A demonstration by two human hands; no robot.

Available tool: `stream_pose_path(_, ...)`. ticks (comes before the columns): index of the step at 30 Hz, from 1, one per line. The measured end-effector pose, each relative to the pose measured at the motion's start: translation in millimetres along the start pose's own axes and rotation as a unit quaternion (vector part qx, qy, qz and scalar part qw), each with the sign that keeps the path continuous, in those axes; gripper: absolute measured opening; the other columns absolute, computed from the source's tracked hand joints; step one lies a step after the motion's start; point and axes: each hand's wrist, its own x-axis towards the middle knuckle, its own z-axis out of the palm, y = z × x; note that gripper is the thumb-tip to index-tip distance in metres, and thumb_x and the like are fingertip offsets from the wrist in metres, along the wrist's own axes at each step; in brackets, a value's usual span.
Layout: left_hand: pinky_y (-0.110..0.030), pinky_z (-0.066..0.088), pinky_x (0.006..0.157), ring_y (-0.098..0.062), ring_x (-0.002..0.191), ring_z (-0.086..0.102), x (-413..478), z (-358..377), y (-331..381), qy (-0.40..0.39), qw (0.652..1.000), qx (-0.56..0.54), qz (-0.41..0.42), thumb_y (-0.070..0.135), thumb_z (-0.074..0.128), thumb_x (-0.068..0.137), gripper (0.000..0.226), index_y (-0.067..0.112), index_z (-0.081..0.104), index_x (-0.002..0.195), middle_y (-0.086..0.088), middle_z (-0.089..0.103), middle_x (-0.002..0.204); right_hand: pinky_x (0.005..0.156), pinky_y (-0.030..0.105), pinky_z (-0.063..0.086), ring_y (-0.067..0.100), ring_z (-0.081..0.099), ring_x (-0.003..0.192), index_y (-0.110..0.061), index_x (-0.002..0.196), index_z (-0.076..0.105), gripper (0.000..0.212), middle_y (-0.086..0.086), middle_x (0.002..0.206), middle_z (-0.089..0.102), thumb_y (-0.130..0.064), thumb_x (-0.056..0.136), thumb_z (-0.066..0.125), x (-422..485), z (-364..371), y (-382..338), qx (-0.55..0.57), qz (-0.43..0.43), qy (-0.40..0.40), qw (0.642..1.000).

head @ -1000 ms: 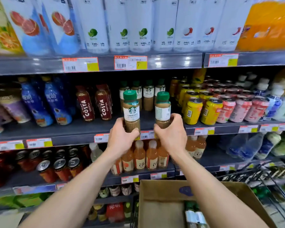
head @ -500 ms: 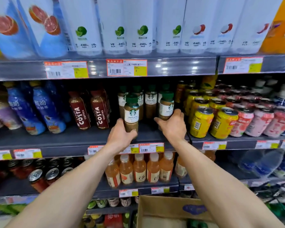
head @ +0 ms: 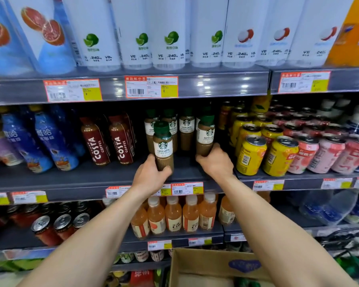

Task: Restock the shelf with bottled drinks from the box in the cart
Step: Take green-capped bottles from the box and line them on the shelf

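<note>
- Here, the left hand [head: 151,176] grasps a latte bottle [head: 163,145] by its base, at the middle shelf [head: 81,179] front.
- The right hand [head: 215,162] grasps a second bottle [head: 205,134] further in, touching the back row [head: 186,126].
- Risk: pushing in could topple that row.
- Risk: a tilted release may knock the yellow cans [head: 250,155] nearby.
- The box [head: 197,264] sits below.

A shop — shelves [head: 112,179] of drinks, with what look like price tags [head: 151,87].
</note>
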Motion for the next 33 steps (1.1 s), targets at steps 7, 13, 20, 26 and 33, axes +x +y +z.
stream_pose_path(7, -0.038, 0.052, 0.087, -0.024, 0.106, 0.061, -2.8, -3.6, -0.8, 0.005, 1.000, -0.005, 0.004, 0.047, 0.072, 0.080, 0.056, 0.019, 0.049, 0.122, -0.001, 0.064, 0.116, 0.078, 0.039, 0.046, 0.038, 0.060, 0.111, -0.014, 0.119, 0.050, 0.061, 0.014, 0.115, 0.066, -0.058, 0.080, 0.066, -0.2, 3.5, -0.1, -0.015, -0.003, 0.028, 0.999)
stream_pose_path(13, -0.043, 0.053, 0.088, -0.027, 0.108, 0.061, -5.7, -0.1, -0.4, 0.036, 0.999, -0.004, 0.003, 0.042, 0.077, 0.079, 0.053, 0.019, 0.045, 0.115, -0.005, 0.063, 0.117, 0.080, 0.041, 0.048, 0.038, 0.059, 0.111, -0.013, 0.120, 0.050, 0.063, 0.015, 0.114, 0.065, -0.059, 0.081, 0.067, -2.4, 4.5, 0.3, -0.018, 0.002, 0.028, 0.999)
stream_pose_path(20, -0.046, 0.052, 0.090, -0.030, 0.109, 0.060, 1.9, 14.6, 11.1, 0.038, 0.999, 0.031, 0.017, 0.044, 0.071, 0.085, 0.045, 0.019, 0.052, 0.117, -0.005, 0.066, 0.117, 0.086, 0.041, 0.050, 0.039, 0.056, 0.117, -0.005, 0.119, 0.049, 0.067, 0.019, 0.118, 0.064, -0.047, 0.076, 0.079, -5.6, 3.7, 6.6, -0.023, -0.011, 0.005, 1.000)
stream_pose_path(26, -0.041, 0.051, 0.090, -0.034, 0.113, 0.060, 32.5, 35.0, 30.8, 0.016, 0.999, 0.037, 0.006, 0.042, 0.074, 0.084, 0.048, 0.015, 0.055, 0.119, -0.010, 0.067, 0.118, 0.089, 0.042, 0.048, 0.041, 0.054, 0.118, -0.002, 0.120, 0.049, 0.066, 0.021, 0.119, 0.064, -0.043, 0.078, 0.080, -5.1, 3.5, 8.9, -0.024, -0.018, 0.004, 1.000)
stream_pose_path(33, -0.041, 0.050, 0.089, -0.035, 0.115, 0.056, 51.3, 56.3, 33.8, 0.028, 0.999, 0.041, -0.022, 0.052, 0.069, 0.082, 0.050, 0.019, 0.054, 0.116, -0.011, 0.064, 0.118, 0.087, 0.041, 0.048, 0.040, 0.057, 0.115, -0.002, 0.117, 0.050, 0.060, 0.021, 0.118, 0.063, -0.042, 0.082, 0.077, -4.1, 4.6, 9.9, -0.041, -0.032, 0.016, 0.999)
